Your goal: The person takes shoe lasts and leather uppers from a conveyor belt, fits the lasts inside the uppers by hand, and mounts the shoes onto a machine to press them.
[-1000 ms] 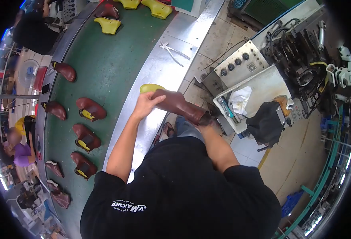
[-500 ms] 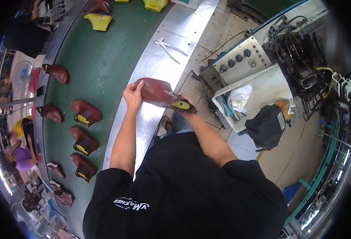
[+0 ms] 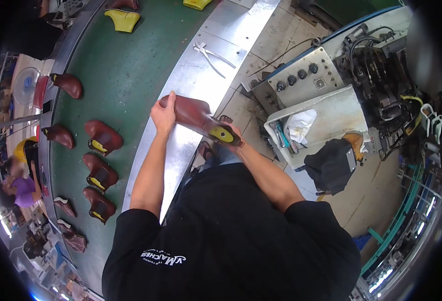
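A brown leather shoe upper on a yellow last spans the space between my hands, over the metal edge strip. My left hand is closed around its toe end, with the thumb up along the side. At the other end my right hand grips the heel part from beneath, and most of its fingers are hidden. The yellow top of the last with its round hole shows in the shoe's opening. Beyond the shoe, lasting pincers lie on the metal strip with their handles apart.
Several brown uppers on lasts stand on the green conveyor to the left. A yellow last lies farther up it. To the right is a machine with a knob panel and a tray holding tools and white cloth.
The shoe upper has turned slightly, so more of the last's yellow top shows. My left hand has shifted its hold, with the thumb now raised. The whole view has moved a little.
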Motion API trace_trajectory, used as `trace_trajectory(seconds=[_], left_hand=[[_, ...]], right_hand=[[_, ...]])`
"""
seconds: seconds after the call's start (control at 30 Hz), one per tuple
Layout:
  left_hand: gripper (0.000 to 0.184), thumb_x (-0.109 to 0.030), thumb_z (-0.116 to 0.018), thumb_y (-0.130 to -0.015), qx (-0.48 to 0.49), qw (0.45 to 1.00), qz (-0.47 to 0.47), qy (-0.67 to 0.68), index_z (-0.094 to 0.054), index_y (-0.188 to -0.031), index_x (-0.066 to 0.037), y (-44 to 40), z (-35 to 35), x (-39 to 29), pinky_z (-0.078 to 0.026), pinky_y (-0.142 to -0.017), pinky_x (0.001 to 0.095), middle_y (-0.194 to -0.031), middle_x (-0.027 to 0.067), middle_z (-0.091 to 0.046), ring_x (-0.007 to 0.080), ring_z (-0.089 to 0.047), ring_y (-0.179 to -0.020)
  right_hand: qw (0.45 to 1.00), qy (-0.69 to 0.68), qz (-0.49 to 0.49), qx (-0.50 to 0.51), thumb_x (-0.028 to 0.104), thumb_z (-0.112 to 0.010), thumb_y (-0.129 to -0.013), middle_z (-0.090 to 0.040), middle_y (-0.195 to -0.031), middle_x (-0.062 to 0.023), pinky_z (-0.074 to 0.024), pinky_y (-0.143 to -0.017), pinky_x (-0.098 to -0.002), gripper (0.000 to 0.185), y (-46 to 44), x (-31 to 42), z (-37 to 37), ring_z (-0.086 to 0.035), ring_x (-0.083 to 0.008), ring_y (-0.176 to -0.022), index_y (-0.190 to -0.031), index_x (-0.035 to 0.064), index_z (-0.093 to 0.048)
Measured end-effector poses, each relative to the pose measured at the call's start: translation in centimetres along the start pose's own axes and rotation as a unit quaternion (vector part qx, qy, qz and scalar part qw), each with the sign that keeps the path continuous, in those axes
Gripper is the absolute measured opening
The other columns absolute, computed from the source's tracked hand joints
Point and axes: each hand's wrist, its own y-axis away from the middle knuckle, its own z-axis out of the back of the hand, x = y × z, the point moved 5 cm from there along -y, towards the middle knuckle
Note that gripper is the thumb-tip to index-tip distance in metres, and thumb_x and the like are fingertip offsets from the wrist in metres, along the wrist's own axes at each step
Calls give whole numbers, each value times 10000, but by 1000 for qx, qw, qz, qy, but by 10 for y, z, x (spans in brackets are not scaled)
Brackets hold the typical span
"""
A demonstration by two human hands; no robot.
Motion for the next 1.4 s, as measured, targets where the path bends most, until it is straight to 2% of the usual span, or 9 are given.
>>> trace_trajectory(seconds=[0.07,0.37,0.5,0.57,0.83,0.97,1.17,1.27,1.4], left_hand=[[634,-544,-766,-832,32,998,56,13,-740,-956,77,-8,9,-7,-547,-820,384,-905,196,-748,279,-717,-843],[268,-358,-703,-931,232,873,297,309,-718,-1025,-107,-38,6,27,-579,-636,275,-917,31,-735,121,-699,-756],[300,-374,-653,-983,287,824,309,379,-720,-1067,-94,-47,5,35,-609,-777,320,-1006,51,-750,152,-714,-866],[335,-390,-642,-991,302,812,300,399,-716,-1086,-76,-58,4,38,-603,-814,349,-1028,73,-747,179,-710,-887],[328,-383,-674,-974,287,823,227,434,-717,-1081,-75,-52,22,36,-584,-878,395,-1046,85,-739,197,-696,-939],[170,-250,-703,-938,241,836,208,448,-707,-1042,-115,12,59,-40,-565,-523,232,-901,19,-742,122,-709,-687],[292,-382,-746,-918,345,816,201,417,-696,-860,-100,13,16,-19,-604,-660,364,-818,76,-722,205,-701,-702],[277,-322,-758,-907,409,804,209,378,-729,-1018,-69,14,-5,-25,-587,-578,299,-917,72,-742,174,-723,-745],[503,-434,-808,-842,337,910,36,239,-731,-969,47,51,9,-127,-576,-669,354,-927,132,-729,208,-712,-778]], right_hand=[[931,-330,-145,-64,318,-638,-971,-729,-870,-70,-558,-635,-353,272,46,40,-26,-715,-183,-777,-1097,95,-728],[934,-343,-40,90,347,-520,-1050,-702,-948,-87,-590,-791,-373,305,126,170,-65,-716,-219,-834,-1104,62,-614],[978,-191,16,75,243,-587,-1026,-692,-976,-125,-585,-797,-319,339,166,213,-65,-713,-215,-854,-1260,-1,-560],[983,-10,185,1,289,-655,-985,-692,-1005,-137,-579,-794,-335,427,179,227,-59,-712,-203,-867,-1267,-18,-562],[795,331,485,-153,346,-887,-730,-667,-1172,-201,-560,-888,-409,831,226,273,-103,-694,-354,-969,-1369,-29,-511],[800,337,474,-148,307,-888,-729,-677,-1164,-233,-574,-864,-415,788,228,243,-111,-710,-355,-1003,-1349,-26,-534],[771,325,509,-205,263,-890,-724,-679,-1171,-243,-586,-840,-399,774,257,199,-97,-721,-346,-997,-1357,-7,-538],[755,356,498,-235,253,-879,-738,-667,-1202,-241,-583,-846,-399,791,276,185,-84,-713,-342,-1025,-1396,10,-512],[815,367,373,-247,243,-832,-801,-659,-1201,-244,-561,-887,-421,811,309,152,-40,-696,-350,-1027,-1460,-16,-437]])
